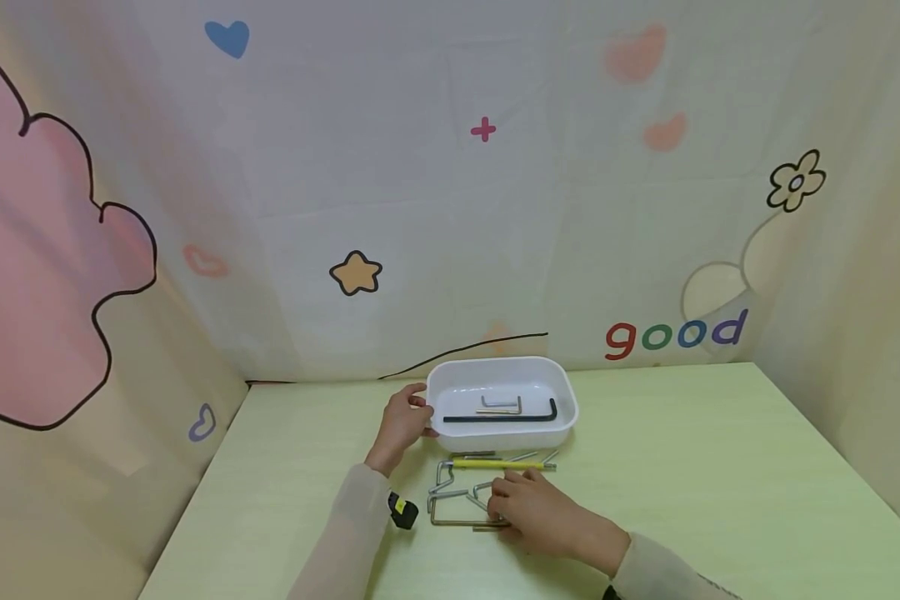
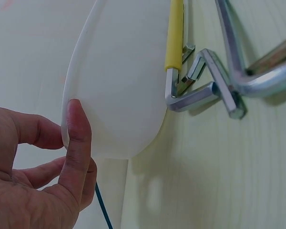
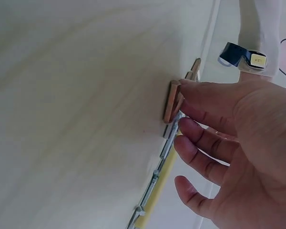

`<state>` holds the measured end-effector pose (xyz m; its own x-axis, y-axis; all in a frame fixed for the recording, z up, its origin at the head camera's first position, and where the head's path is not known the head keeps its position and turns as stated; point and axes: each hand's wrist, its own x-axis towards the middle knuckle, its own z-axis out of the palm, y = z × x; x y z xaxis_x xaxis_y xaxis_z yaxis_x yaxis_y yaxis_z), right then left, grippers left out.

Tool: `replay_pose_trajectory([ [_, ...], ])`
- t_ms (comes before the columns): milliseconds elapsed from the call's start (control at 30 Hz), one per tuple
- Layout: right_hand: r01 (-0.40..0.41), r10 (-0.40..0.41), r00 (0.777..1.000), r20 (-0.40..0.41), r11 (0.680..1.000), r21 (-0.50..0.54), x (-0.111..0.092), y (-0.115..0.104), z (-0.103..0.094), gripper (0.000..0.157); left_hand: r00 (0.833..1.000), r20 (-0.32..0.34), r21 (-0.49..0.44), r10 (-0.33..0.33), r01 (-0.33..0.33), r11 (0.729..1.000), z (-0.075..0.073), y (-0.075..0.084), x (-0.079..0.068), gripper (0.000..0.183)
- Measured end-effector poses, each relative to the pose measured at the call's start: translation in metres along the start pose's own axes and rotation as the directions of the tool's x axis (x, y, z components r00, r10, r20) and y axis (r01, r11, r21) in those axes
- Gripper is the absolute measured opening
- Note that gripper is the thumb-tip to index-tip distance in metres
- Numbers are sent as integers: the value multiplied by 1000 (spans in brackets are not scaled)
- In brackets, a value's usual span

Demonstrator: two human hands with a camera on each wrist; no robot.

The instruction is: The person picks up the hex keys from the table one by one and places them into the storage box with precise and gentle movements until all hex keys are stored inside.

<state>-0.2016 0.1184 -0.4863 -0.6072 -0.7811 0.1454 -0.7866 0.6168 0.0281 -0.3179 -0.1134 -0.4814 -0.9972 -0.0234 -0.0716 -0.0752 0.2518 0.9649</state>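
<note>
While my left hand (image 1: 402,422) holds the white tray (image 1: 487,438): my right hand (image 1: 536,510) is down at the loose hex keys (image 1: 447,493), so I take the step in hand to be picking one of them up.
Bronze key: its end (image 3: 169,104) shows right at my thumb (image 3: 205,93); two bronze lengths lie at the heap's near side on the table (image 1: 682,467), and I can't tell which this is.
Right fingers: bent partway, gaps between them, thumb tip touching or just beside the bronze; whether the pinch is made, I can't tell.
Left fingers: gripping the tray's rim at its left end, fingertips on both sides of the wall.
Tray: just behind the heap, with a black key (image 1: 498,418) and two smaller keys (image 1: 500,404) inside; a yellow-sleeved key (image 1: 501,464) lies between it and my right hand.
Next move: calls, I'd judge, for a firm pinch and a straight lift, since crossed neighbours could snag.
</note>
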Motion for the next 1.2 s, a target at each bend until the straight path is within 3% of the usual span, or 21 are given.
replay_pose_trajectory([
  [333, 6, -7, 1000, -16, 1000, -21, 0, -1, 2, 8, 1000, -4, 1, -11, 11, 1000, 0, 2, -1, 53],
  [767, 16, -21, 999, -25, 983, -186, 5, 0, 2, 4, 1000, -11, 0, -3, 3, 1000, 0, 0, 0, 53],
  [1200, -41, 43, 998, 37, 998, -49, 3, 5, 2, 8, 1000, -17, 16, -14, 14, 1000, 1, 1, 0, 53],
])
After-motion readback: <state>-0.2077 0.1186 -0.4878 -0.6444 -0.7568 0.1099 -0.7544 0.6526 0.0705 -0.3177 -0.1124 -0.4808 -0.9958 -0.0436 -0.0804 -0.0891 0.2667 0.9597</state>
